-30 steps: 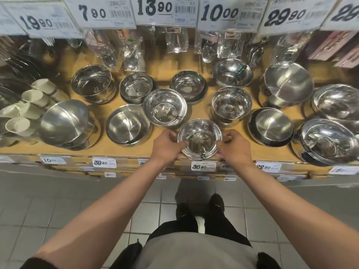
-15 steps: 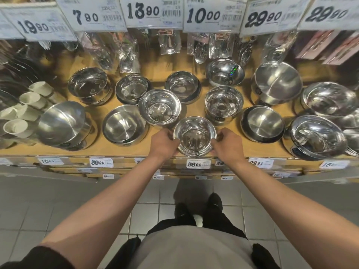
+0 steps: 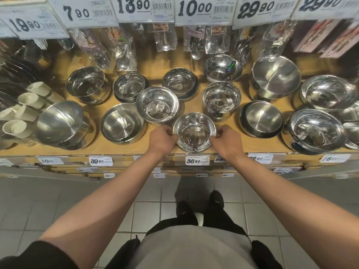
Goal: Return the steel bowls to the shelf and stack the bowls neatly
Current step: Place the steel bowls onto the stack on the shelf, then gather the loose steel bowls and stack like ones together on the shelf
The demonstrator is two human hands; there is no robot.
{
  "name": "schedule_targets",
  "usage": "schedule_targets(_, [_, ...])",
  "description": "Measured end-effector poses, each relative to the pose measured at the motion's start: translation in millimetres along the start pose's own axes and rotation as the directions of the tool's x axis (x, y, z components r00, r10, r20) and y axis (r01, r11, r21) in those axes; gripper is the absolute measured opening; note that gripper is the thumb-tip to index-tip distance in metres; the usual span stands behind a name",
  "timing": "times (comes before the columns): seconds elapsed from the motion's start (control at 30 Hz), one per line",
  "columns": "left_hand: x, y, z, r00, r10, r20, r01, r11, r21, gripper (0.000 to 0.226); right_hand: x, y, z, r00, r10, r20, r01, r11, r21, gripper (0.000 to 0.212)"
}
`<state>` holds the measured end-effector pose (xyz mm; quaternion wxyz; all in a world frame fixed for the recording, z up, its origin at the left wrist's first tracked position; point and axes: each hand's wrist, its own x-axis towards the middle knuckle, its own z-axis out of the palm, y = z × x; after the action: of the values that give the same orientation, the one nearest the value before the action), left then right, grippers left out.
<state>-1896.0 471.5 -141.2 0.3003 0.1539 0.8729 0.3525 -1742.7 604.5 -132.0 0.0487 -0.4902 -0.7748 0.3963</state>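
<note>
A small shiny steel bowl (image 3: 194, 132) sits at the front edge of the wooden shelf (image 3: 108, 147), above the 36.90 tag. My left hand (image 3: 162, 139) grips its left rim and my right hand (image 3: 227, 140) grips its right rim. Just behind it to the left stands a wider shiny bowl (image 3: 157, 104), and behind to the right a deep shiny bowl (image 3: 221, 100). Several more steel bowls, some stacked, fill the shelf on both sides.
White cups (image 3: 21, 111) lie at the far left of the shelf. Bagged utensils (image 3: 124, 49) hang at the back under large price signs (image 3: 136, 6). A matte bowl (image 3: 122, 124) stands left of my hands, another matte bowl (image 3: 261, 118) to the right. Tiled floor (image 3: 58, 197) lies below.
Both hands have kept their hold on the small bowl's rim. The bowl has stayed at the shelf's front edge; only the camera has shifted slightly.
</note>
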Motion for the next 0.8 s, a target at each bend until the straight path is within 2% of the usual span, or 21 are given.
schedule_targets(0.27, [-20.7, -0.7, -18.7, 0.996, 0.002, 0.091, 0.008, 0.994, -0.108, 0.025, -10.6, -2.7, -28.1, 0.997, 0.015, 0.079, -0.022, 0.996, 0.084, 0.026])
schedule_targets(0.37, [-34.2, -7.6, -36.8, 0.999, 0.026, 0.039, -0.019, 0.988, -0.155, 0.015, -23.0, 7.7, -51.7, 0.997, 0.032, 0.067, -0.044, 0.981, 0.187, 0.018])
schedule_targets(0.47, [-44.4, -10.1, -46.9, 0.999, 0.047, 0.012, -0.043, 0.977, -0.210, 0.016, -39.3, 31.3, -77.5, 0.995, 0.094, 0.014, -0.093, 0.938, 0.335, 0.013])
schedule_targets(0.57, [-51.1, 7.4, -42.6, 0.996, 0.064, 0.054, -0.049, 0.969, -0.244, 0.009, -55.9, 56.0, -102.9, 0.985, 0.158, -0.069, -0.111, 0.890, 0.443, 0.021])
schedule_targets(0.8, [-57.2, 62.0, -2.7, 0.973, 0.187, 0.133, -0.144, 0.949, -0.280, 0.007, -74.6, 108.5, -157.3, 0.925, 0.297, -0.238, -0.133, 0.838, 0.530, 0.018])
